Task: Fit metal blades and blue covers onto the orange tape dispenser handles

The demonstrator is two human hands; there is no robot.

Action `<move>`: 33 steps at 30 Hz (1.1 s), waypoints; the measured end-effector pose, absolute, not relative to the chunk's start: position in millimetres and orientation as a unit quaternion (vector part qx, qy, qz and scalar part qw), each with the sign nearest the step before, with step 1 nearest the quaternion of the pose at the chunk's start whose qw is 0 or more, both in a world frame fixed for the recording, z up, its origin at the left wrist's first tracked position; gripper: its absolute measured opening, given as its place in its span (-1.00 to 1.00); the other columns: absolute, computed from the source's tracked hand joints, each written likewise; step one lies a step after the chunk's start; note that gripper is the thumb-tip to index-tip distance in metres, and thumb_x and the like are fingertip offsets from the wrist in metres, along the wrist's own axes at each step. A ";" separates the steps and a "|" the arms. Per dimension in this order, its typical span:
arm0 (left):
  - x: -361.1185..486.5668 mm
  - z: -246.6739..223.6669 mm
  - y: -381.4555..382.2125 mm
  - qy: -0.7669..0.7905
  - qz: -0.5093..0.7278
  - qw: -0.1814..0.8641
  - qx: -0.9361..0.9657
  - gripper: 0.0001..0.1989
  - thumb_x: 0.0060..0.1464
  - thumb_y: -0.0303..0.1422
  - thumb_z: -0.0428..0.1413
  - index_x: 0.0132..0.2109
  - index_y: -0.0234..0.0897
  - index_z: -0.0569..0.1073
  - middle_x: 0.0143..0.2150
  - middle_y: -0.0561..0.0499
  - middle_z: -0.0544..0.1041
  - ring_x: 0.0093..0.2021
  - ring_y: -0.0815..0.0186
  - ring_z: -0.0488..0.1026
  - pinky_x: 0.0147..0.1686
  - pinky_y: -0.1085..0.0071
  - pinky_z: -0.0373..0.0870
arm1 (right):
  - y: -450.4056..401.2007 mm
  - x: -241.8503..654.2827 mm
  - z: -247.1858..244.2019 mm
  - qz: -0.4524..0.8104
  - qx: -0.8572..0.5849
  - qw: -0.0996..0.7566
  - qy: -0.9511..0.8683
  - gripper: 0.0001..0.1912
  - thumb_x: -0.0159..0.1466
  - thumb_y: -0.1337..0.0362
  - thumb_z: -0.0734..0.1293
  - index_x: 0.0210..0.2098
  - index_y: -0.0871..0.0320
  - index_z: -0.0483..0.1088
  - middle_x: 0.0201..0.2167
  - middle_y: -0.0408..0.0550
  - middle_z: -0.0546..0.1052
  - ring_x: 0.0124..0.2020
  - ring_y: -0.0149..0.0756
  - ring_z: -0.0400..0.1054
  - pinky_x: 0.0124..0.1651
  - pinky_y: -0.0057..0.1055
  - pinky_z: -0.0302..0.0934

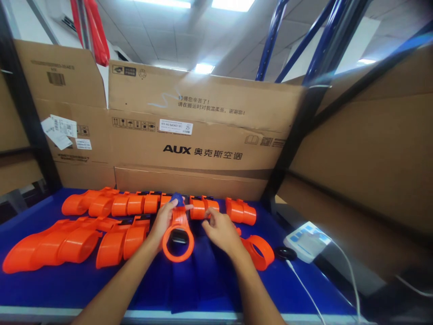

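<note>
My left hand point(164, 221) is wrapped round the upper part of an orange plastic ring with a handle point(192, 247). The round opening faces me, and a dark object shows through it. At the top of the handle, by my fingertips, is a blue piece point(177, 198). To the right, my right hand point(221, 230) is apart from the ring, its fingers curled in. Whatever those fingers hold, if anything, is hidden. Just beyond them stand similar orange ring pieces point(198, 210). Dark blue strips point(189, 289) lie below the held ring.
Several orange ring pieces point(79, 241) line the left of the blue table point(101, 293); another lies on its side point(265, 250) at right. Beside it are a black oval object point(286, 253) and a white device point(307, 241) with cables. A cardboard panel point(203, 131) closes off the back.
</note>
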State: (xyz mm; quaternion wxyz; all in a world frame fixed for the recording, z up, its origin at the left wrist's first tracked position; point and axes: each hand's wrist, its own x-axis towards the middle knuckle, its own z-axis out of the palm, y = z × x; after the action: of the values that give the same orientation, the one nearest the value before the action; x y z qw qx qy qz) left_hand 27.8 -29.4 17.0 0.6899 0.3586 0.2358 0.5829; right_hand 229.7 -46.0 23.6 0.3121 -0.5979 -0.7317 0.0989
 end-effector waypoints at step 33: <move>32.1 14.1 -41.8 0.170 0.489 0.760 0.394 -0.52 0.05 -0.17 0.27 0.04 -0.41 0.57 -0.14 -0.26 0.66 -0.07 0.00 0.60 -0.12 0.24 0.51 | -34.6 225.2 17.1 0.371 -0.356 0.613 -0.600 -0.52 0.29 -0.07 0.31 0.09 0.05 0.41 -0.37 -0.11 0.49 -0.44 -0.29 0.34 -0.35 -0.37 0.26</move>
State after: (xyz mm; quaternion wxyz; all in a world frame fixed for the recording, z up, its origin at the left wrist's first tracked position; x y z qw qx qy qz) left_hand 32.1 -41.8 14.1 0.7599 0.3936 0.1702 0.4885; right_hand 225.2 -34.6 17.1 0.6129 -0.3562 -0.5997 0.3712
